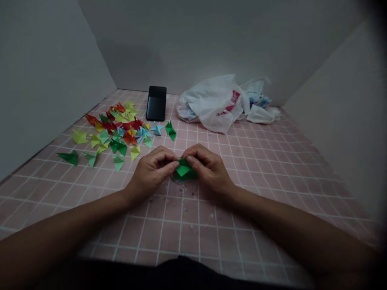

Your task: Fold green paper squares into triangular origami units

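Observation:
Between my two hands is a small green folded paper [182,168], a bright diamond shape facing me. My left hand [152,169] pinches its left corner between thumb and fingers. On the other side, my right hand [210,167] grips the right edge, thumb on top. Just under the folded paper lies a stack of coloured paper sheets [190,175], dark green on top, with multicoloured edges showing at the front. The hands hide most of the stack, and I cannot tell whether the folded paper touches it.
Many folded paper cranes [119,145] in red, yellow, green and blue lie scattered at the left. Behind them a black phone [156,103] leans near the back wall. A white plastic bag [216,102] sits at the back, crumpled wrappers [260,106] beside it. A pink checked cloth [260,161] covers the surface.

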`<state>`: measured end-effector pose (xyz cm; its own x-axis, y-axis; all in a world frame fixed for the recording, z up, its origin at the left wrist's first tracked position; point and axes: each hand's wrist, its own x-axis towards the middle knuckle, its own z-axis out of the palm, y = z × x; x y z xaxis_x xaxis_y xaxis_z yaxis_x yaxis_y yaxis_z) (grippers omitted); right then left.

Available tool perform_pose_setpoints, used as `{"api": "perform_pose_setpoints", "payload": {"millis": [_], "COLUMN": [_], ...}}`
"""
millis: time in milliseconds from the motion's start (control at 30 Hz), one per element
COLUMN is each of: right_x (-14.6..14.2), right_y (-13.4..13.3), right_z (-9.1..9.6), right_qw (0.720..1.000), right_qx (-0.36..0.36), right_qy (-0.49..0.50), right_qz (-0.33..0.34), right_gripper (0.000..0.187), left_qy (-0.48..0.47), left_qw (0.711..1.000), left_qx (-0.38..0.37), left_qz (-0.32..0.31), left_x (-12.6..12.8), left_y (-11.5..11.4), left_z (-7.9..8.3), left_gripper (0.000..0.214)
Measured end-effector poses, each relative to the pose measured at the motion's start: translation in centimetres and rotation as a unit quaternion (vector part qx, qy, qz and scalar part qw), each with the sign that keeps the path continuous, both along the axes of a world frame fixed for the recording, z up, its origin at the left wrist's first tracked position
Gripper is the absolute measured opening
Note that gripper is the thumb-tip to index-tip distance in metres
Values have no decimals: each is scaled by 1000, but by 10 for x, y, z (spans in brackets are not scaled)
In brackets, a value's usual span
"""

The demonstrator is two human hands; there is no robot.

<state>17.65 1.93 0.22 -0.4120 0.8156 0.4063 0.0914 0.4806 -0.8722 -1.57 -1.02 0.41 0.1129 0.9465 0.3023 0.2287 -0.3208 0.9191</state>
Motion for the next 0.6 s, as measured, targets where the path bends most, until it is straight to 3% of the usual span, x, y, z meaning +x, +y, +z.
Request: {"api": "perform_pose_setpoints", "payload": {"millis": [433, 600], "right_x": [-1, -2], "right_y": [1, -1], "right_z": [-2, -1], "right_qw": [1000, 1000], "right_qx": [-21, -6], "right_qy": [-12, -24], "right_qz": [-6, -13], "right_gripper": [12, 12], "left_qy": [22, 9], "left_qw": [1000, 1000], "left_qx": [21, -3], "left_qz": [8, 6], "left_x": [-2, 0], "left_y": [1, 1], "left_z": [2, 1], "left_gripper": [5, 4]}}
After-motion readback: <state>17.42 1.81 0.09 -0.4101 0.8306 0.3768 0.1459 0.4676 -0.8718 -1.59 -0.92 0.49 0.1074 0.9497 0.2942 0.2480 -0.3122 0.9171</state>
